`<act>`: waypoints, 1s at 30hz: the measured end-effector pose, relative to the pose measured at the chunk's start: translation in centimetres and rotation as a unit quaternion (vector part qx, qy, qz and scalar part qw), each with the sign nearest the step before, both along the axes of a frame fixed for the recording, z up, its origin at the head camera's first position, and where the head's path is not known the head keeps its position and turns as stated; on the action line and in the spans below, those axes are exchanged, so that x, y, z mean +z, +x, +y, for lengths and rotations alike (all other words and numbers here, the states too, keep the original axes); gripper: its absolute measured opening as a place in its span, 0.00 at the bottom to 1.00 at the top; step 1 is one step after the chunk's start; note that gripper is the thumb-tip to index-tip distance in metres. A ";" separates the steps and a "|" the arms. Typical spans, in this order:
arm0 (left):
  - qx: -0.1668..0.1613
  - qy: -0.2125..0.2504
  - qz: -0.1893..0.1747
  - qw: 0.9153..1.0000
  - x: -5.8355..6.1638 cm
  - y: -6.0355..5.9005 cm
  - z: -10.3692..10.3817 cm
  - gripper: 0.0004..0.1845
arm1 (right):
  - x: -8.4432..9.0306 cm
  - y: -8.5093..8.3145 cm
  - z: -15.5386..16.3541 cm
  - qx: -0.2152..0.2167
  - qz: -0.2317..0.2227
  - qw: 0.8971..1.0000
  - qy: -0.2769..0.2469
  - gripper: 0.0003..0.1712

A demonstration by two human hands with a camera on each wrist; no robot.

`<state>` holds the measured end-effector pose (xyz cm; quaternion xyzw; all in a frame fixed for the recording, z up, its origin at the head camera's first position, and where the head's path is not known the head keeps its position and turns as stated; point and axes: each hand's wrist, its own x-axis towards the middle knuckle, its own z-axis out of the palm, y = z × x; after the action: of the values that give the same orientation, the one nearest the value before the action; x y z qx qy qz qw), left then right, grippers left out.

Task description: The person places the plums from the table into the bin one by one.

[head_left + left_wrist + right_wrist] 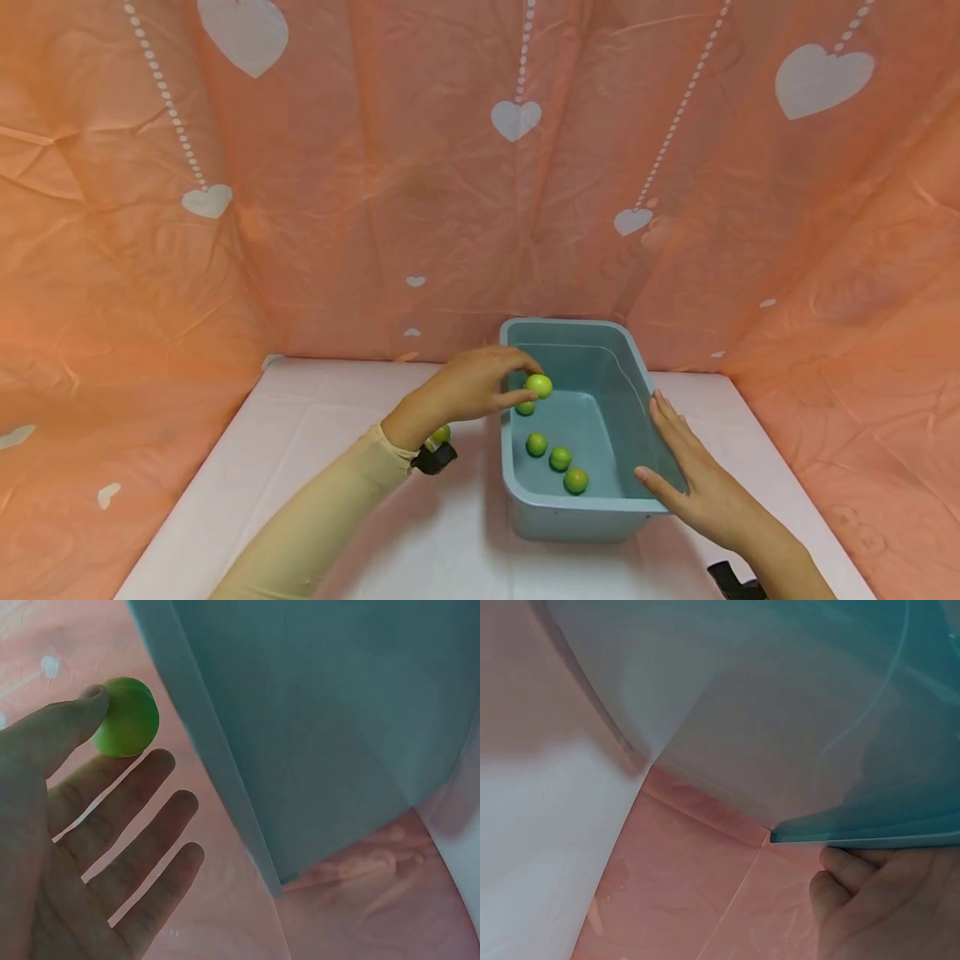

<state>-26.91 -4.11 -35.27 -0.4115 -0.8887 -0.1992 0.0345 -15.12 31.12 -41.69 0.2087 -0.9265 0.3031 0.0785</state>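
Note:
My left hand (480, 383) pinches a small green ball (539, 386) between thumb and fingers, over the left rim of a grey-blue plastic bin (573, 503). In the left wrist view the ball (129, 720) sits against the thumb tip, and the other fingers of the left hand (82, 825) are spread. Several more green balls (559, 458) lie on the bin's floor along its left side. The right hand (697, 483) rests at the bin's right rim with its fingers extended. In the right wrist view, the right hand's fingers (847, 877) touch the rim's edge.
Another green ball (441, 434) is partly hidden behind the left wrist, outside the bin. A pale cloth covers the table (300, 442). Orange sheeting with white hearts (420, 183) hangs behind and on both sides. Each wrist wears a black camera mount (435, 458).

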 end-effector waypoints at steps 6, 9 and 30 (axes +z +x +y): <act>-0.010 -0.024 0.013 1.000 -0.3 -0.5 1.8 0.20 | -0.1 0.1 0.0 -0.001 0.009 1.000 0.005 0.55; -0.017 -0.034 0.011 0.999 -0.5 -0.9 2.6 0.21 | -0.1 0.1 0.0 -0.002 0.001 1.000 0.002 0.55; -0.035 -0.084 -0.012 0.996 -2.2 -2.9 5.6 0.17 | 0.1 0.1 -0.1 -0.007 -0.015 1.000 -0.001 0.54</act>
<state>-29.83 1.45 -37.47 -0.4416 -0.8876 -0.1299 -0.0174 -15.01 31.04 -41.63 0.1976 -0.9289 0.3061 0.0667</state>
